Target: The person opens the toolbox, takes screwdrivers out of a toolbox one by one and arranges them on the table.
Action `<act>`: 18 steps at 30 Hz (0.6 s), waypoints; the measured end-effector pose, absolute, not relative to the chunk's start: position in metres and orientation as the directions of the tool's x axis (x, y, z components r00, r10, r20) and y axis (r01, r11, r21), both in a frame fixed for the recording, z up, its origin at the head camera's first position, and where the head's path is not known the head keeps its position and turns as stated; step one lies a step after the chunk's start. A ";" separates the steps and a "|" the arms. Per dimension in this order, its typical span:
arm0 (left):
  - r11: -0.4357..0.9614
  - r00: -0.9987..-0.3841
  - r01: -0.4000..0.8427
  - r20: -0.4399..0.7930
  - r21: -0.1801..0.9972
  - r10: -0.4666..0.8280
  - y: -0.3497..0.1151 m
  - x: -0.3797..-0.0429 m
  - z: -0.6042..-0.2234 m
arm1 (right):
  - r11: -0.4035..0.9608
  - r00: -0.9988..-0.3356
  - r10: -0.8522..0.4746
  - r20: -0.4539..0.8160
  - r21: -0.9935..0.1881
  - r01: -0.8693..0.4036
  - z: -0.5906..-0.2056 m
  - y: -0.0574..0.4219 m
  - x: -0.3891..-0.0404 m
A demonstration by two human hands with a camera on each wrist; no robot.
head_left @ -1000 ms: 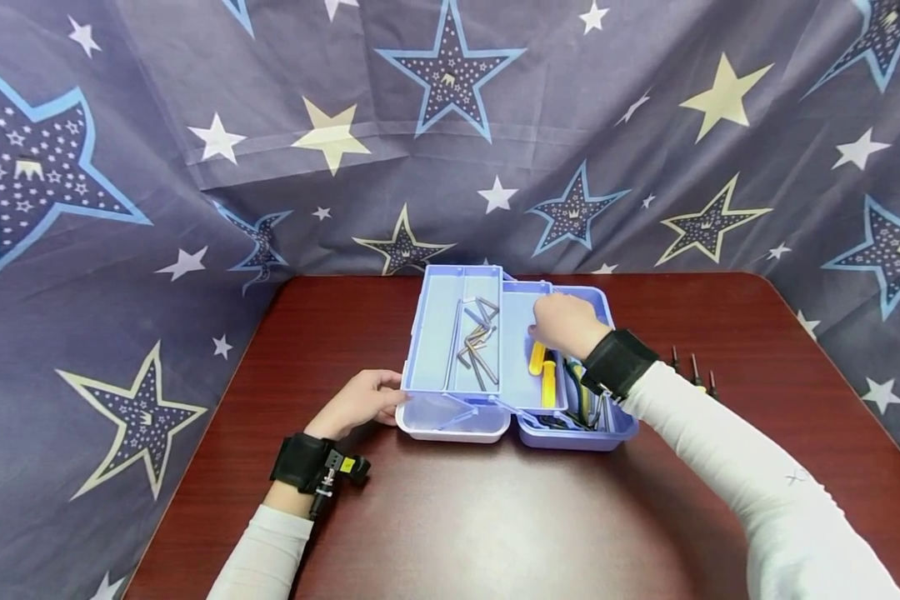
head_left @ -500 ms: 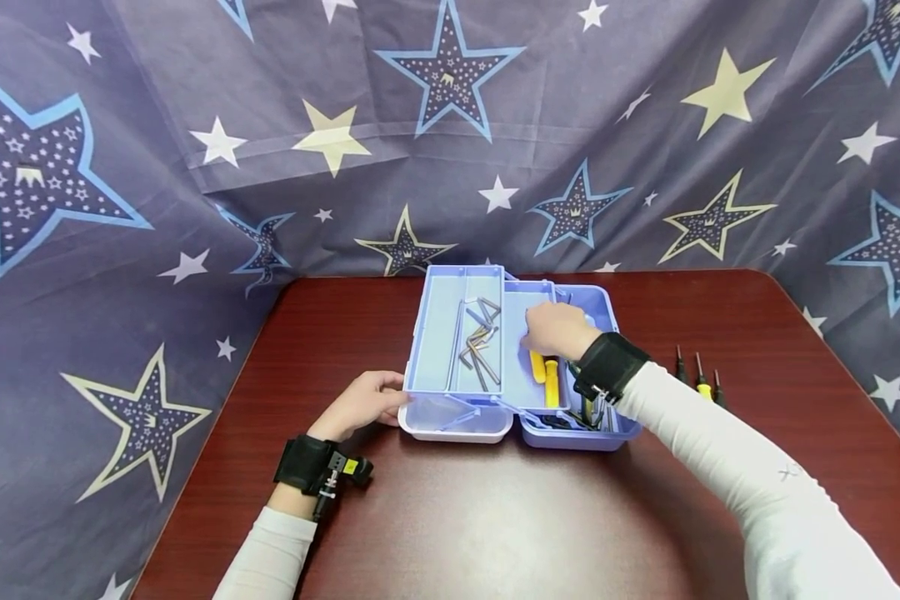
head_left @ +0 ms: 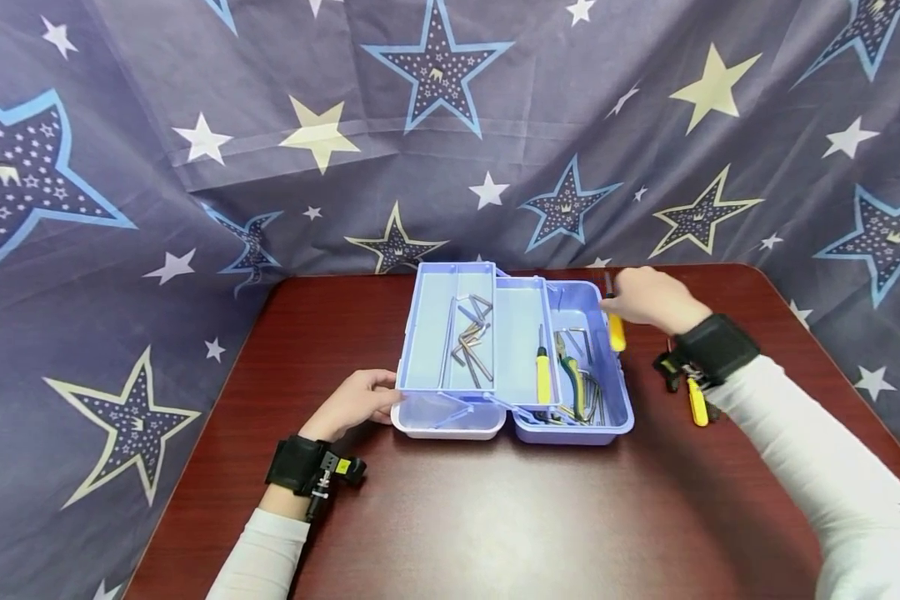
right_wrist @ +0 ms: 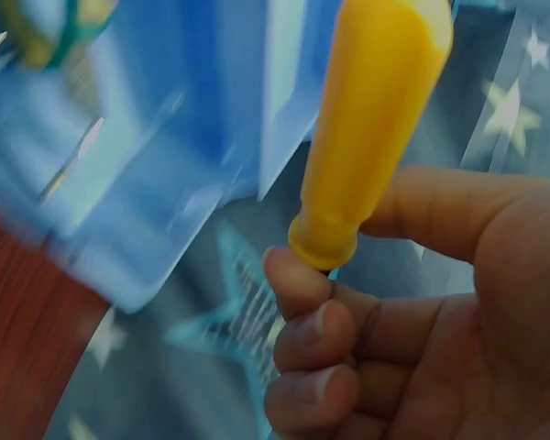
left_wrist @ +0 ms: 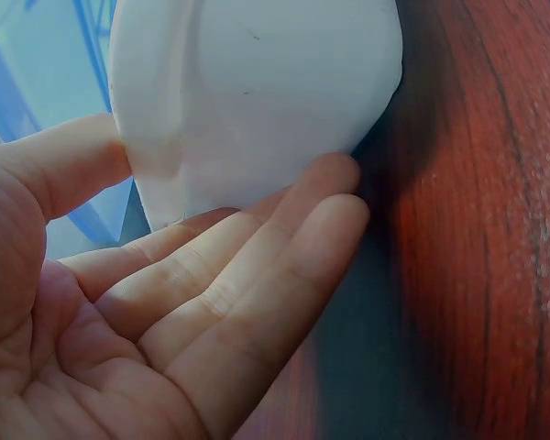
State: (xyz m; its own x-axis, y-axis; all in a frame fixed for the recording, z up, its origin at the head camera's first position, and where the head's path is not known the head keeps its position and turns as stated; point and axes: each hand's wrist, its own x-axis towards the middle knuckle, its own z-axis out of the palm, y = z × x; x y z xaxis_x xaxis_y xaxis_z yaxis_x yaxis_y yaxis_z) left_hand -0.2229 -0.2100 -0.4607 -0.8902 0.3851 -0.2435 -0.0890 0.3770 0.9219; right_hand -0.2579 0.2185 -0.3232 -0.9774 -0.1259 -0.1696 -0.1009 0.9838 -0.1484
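- Head view gives us two hands, well apart, at one opened blue toolbox on the worktop.
- We see the right hand with its fingers curled, pinching one yellow-handled screwdriver just by the handle's collar; it is at the toolbox's right side, the shaft pointing away from the person.
- We find the left hand at the opposite side, its thumb and nearly straight fingers spread apart and touching the whitish lid.
- We count two trays. The upper tray has two long compartments; several hex keys overlap in the right-hand one, too tangled for us to number surely.
- In the lower tray we count one yellow screwdriver, lying near the right wall.
- In the deep bin we make out one pair of pliers and some bent metal pieces we cannot count.
- On the worktop to the right we see one yellow handle with something dark beside it, partly hidden by the forearm.
- Behind hangs one star-patterned cloth.
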 end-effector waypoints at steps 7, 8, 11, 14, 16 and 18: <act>0.375 -0.889 -0.093 -0.246 0.923 0.385 -0.211 -0.223 -0.462 | 0.989 -0.973 -0.054 -0.224 -0.150 -0.020 -0.333 0.303 -0.241; 0.375 -0.888 -0.086 -0.242 0.923 0.390 -0.211 -0.223 -0.462 | 0.988 -0.970 -0.045 -0.238 -0.153 -0.009 -0.337 0.313 -0.238; 0.378 -0.887 -0.076 -0.236 0.923 0.396 -0.212 -0.223 -0.462 | 0.987 -0.960 -0.019 -0.279 -0.156 0.026 -0.348 0.340 -0.230; 0.377 -0.889 -0.086 -0.242 0.922 0.389 -0.212 -0.223 -0.461 | 0.985 -0.947 -0.007 -0.321 -0.168 0.049 -0.360 0.360 -0.223; 0.375 -0.888 -0.092 -0.246 0.923 0.388 -0.212 -0.223 -0.461 | 0.982 -0.936 0.008 -0.351 -0.173 0.073 -0.369 0.369 -0.219; 0.372 -0.888 -0.100 -0.252 0.923 0.386 -0.211 -0.224 -0.461 | 0.980 -0.928 0.019 -0.372 -0.177 0.091 -0.378 0.375 -0.216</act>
State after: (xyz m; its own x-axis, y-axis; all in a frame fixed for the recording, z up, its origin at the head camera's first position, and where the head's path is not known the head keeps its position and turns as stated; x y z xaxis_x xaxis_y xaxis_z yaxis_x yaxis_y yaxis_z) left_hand -0.2239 -0.2107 -0.4612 -0.8876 0.3858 -0.2518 -0.1002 0.3718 0.9229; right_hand -0.2156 0.3755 -0.3785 -0.9282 0.0191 -0.3717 0.0911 0.9800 -0.1771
